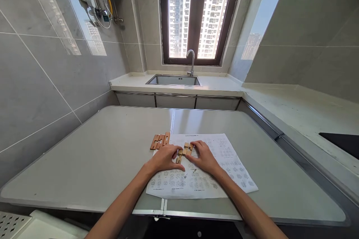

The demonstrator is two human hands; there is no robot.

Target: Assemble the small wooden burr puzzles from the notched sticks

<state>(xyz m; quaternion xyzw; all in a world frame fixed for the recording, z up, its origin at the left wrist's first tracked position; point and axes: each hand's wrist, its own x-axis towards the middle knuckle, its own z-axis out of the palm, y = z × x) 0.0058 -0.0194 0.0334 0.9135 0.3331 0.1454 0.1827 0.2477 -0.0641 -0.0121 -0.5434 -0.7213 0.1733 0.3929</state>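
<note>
We pinch the wooden pieces (pixel 184 151) between our left hand (pixel 166 158) and right hand (pixel 204 155), fingers closed on them over the sheet (pixel 230 164) on the near table (pixel 98 157), presumably to follow its diagrams, spare blocks (pixel 159 141) just left.

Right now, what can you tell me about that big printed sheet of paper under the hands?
The printed sheet is white paper, lying flat on the grey table, near its front edge. It carries rows of small diagrams and a line of text along the top, too small to read. Its near left corner overhangs the seam between the two table halves. The left hand and right hand rest on it, with small wooden puzzle pieces between them. Three more wooden pieces lie at its top left corner.
</note>
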